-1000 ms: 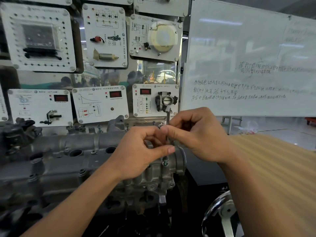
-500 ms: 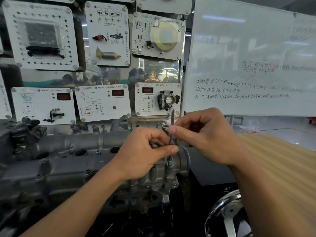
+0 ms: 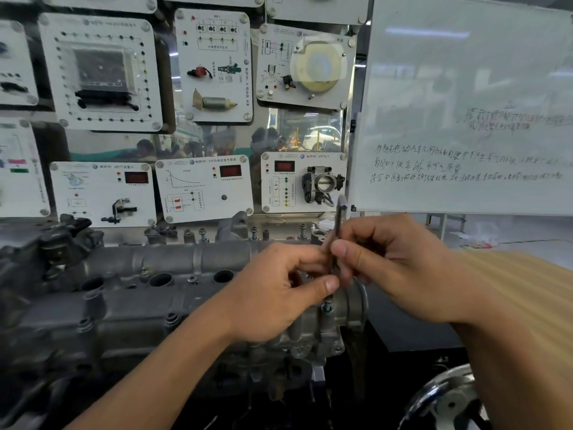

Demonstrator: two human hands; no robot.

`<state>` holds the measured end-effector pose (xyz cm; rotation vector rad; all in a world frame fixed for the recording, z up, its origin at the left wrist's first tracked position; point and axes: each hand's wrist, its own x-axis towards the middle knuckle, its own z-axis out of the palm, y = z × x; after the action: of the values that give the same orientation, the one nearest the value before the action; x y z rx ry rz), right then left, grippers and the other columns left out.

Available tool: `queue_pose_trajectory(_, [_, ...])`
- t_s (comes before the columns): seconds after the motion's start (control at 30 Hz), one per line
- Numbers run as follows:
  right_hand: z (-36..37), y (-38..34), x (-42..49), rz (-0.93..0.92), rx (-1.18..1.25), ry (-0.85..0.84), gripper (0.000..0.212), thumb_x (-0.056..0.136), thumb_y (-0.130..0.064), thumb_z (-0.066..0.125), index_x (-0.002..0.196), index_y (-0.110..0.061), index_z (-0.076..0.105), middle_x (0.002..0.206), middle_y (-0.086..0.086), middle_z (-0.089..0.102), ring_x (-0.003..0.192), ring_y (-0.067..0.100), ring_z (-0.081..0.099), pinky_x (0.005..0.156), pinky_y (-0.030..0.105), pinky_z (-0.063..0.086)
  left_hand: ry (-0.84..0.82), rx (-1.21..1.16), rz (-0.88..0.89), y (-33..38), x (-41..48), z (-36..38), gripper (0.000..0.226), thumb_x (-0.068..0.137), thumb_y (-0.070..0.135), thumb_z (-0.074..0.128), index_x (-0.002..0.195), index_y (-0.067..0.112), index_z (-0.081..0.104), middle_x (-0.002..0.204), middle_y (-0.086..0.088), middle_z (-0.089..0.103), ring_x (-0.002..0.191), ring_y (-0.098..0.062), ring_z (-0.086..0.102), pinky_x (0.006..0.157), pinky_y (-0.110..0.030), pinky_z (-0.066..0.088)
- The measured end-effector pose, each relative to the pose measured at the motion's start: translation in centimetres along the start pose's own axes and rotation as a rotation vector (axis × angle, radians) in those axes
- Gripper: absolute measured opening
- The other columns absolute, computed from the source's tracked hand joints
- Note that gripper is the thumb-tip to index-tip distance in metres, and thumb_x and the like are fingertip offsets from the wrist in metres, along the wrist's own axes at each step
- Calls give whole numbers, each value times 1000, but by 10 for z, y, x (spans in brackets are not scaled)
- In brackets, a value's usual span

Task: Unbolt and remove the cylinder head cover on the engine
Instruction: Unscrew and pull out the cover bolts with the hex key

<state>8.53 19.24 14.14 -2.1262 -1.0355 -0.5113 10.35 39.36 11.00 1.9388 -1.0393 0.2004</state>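
Observation:
The grey cylinder head cover (image 3: 130, 305) lies across the engine from the left edge to the centre, with round plug holes along its top. At its right end a bolt (image 3: 327, 305) stands in the cover. A thin metal key tool (image 3: 340, 209) rises upright above that bolt. My right hand (image 3: 393, 268) pinches the tool's shaft between thumb and fingers. My left hand (image 3: 279, 290) pinches the shaft lower down, just above the bolt. The tool's tip is hidden by my fingers.
Behind the engine hangs a wall of white training panels (image 3: 204, 187) with sensors and a throttle body (image 3: 322, 183). A whiteboard (image 3: 465, 119) stands at the right. A wooden tabletop (image 3: 527, 290) lies right of the engine, and a chrome wheel (image 3: 446, 398) is at the lower right.
Both hands stay on the tool at the right-end bolt. The tool's upper end has tilted slightly and my view has drifted a little; the bolt sits where it was.

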Motion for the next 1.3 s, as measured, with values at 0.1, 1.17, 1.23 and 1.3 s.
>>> queue_pose_trajectory(0.1, [-1, -1, 0, 22, 22, -27, 27, 100, -24, 52, 77, -15, 64, 66, 0, 62, 58, 11, 56, 57, 22, 45, 4, -8, -40, 1, -1, 2, 15, 98, 9, 61, 100, 0, 72, 98, 2, 77, 100, -3, 71, 93, -29, 56])
queue_pose_trajectory(1.17, [5, -4, 6, -76, 20, 266, 21, 85, -26, 77, 77, -7, 72, 57, -5, 62, 47, 1, 51, 48, 10, 37, 267, 14, 37, 1, 3, 9, 16, 77, 20, 80, 84, 6, 75, 73, -1, 74, 63, -5, 67, 64, -18, 54])
queue_pose_trajectory(1.23, [7, -4, 7, -77, 26, 294, 24, 84, -26, 78, 76, -5, 72, 56, -6, 61, 47, 1, 50, 48, 11, 37, 297, 14, 45, 1, 6, 10, 25, 73, 24, 82, 80, 3, 70, 66, -2, 68, 53, -1, 56, 55, -13, 46])
queue_pose_trajectory(1.3, [9, -4, 9, -68, 15, 288, 24, 85, -23, 77, 74, -3, 71, 56, -2, 61, 48, 2, 49, 48, 12, 37, 273, 14, 27, 1, 7, 10, 27, 74, 24, 82, 84, 3, 69, 67, 1, 65, 55, 0, 56, 56, -12, 45])
